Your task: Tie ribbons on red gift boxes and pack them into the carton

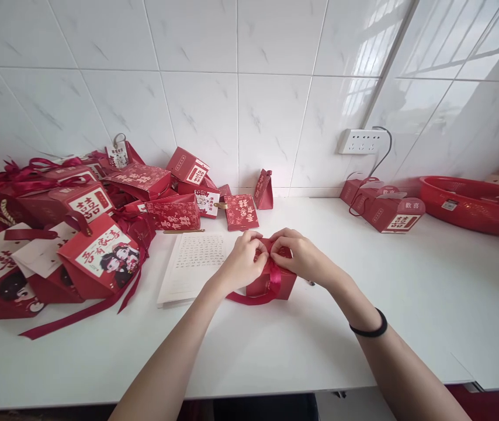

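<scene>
A small red box (pixel 284 287) stands on the white table in front of me, with a dark pink ribbon (pixel 274 280) at its top. My left hand (pixel 248 258) pinches the ribbon from the left side of the box top. From the right, my right hand (pixel 297 252) pinches the same ribbon, its fingertips close to those of my left hand. One ribbon end loops down the box front and trails left on the table. The exact shape of the ribbon between my fingers is hidden.
An open notebook (pixel 194 263) lies left of the box. Many red gift boxes (pixel 96 257) with ribbons are piled at the left. More red boxes (pixel 392 211) and a red plastic basket (pixel 477 204) stand at the right, below a power strip (pixel 363 141) on the tiled wall.
</scene>
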